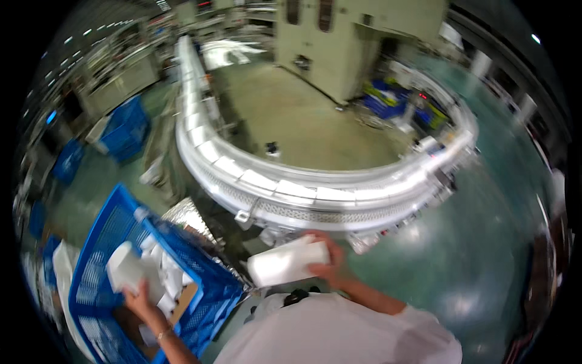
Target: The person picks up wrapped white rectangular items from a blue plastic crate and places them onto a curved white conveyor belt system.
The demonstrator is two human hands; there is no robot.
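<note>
My right hand point(330, 259) grips one end of a white block-shaped pack point(284, 263) in front of my body. My left hand point(141, 303) reaches over the blue plastic crate point(91, 267) at the lower left. Its fingers are closed on the lower part of another white pack point(125, 267), which is tilted and smeared by motion. Beneath and beside that hand, crumpled white pieces point(171, 270) and brown cardboard point(185, 302) lie in the crate.
A curved conveyor point(267, 209) carries a row of white packs point(296, 191) across the middle. Silver foil-like sheeting point(189, 217) lies beside the crate. Behind the conveyor stands a large pale machine point(321, 54). More blue bins point(124, 128) are at the left.
</note>
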